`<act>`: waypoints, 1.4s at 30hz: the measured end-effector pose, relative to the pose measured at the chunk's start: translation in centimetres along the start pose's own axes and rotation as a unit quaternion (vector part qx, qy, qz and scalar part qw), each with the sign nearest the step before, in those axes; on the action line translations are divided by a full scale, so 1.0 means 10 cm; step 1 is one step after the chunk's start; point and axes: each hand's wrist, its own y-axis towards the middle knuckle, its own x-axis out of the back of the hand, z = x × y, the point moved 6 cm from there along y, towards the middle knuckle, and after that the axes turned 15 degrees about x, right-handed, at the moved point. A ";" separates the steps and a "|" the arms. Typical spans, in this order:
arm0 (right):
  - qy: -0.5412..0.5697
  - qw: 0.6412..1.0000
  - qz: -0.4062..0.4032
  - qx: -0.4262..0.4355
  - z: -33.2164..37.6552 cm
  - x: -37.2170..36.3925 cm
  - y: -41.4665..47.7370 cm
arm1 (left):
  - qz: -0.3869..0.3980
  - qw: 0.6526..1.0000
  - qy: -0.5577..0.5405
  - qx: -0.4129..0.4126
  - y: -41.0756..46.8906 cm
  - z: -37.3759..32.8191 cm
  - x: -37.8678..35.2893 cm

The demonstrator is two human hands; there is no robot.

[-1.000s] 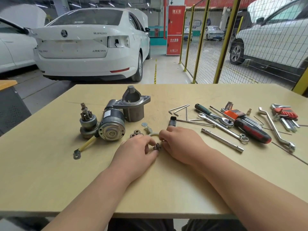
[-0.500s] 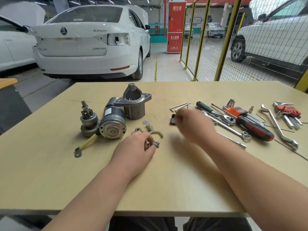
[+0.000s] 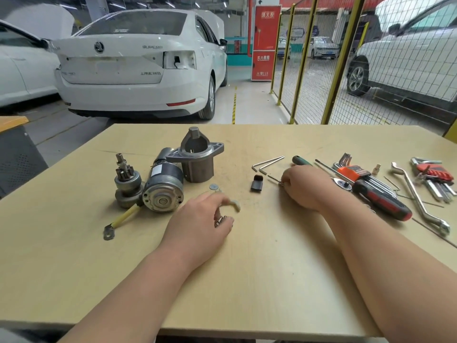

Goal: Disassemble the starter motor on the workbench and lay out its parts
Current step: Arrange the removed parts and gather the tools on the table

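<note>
The starter motor body (image 3: 164, 186) lies on the workbench (image 3: 247, 280) at the left with its end cap toward me. A pinion drive gear (image 3: 127, 185) stands left of it, and the grey nose housing (image 3: 199, 158) stands behind it. A yellow lead with a ring terminal (image 3: 118, 222) trails from the motor. My left hand (image 3: 200, 226) rests on the bench, its fingers curled round a small metal part (image 3: 220, 221). My right hand (image 3: 309, 185) lies among the tools and pinches a thin metal rod (image 3: 274, 179). A small black piece (image 3: 257, 183) and a washer (image 3: 214, 186) lie between my hands.
Hex keys (image 3: 268, 162), a ratchet, a red-and-black screwdriver (image 3: 382, 201), a bent spanner (image 3: 420, 199) and red hex key sets (image 3: 437, 174) crowd the bench's right side. White cars and a yellow mesh fence stand beyond the far edge.
My right hand has left the small part and moved right to the tools, where it now pinches a thin rod. My left hand has stayed with the small part.
</note>
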 end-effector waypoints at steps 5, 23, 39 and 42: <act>0.395 0.879 -0.256 -0.076 -0.19 0.26 -0.19 | 0.072 0.989 -0.111 0.060 0.16 -0.32 -0.09; 0.186 0.956 -0.201 -0.100 -0.45 0.15 -0.24 | 0.197 0.980 -0.006 -0.040 -0.04 -0.89 -0.69; -0.055 0.997 -0.051 0.029 -0.21 -0.01 0.00 | 0.083 0.978 0.185 -0.049 0.04 -0.80 -0.74; -0.027 0.997 -0.049 0.048 -0.19 -0.04 -0.03 | 0.069 0.979 0.191 -0.036 0.06 -0.81 -0.76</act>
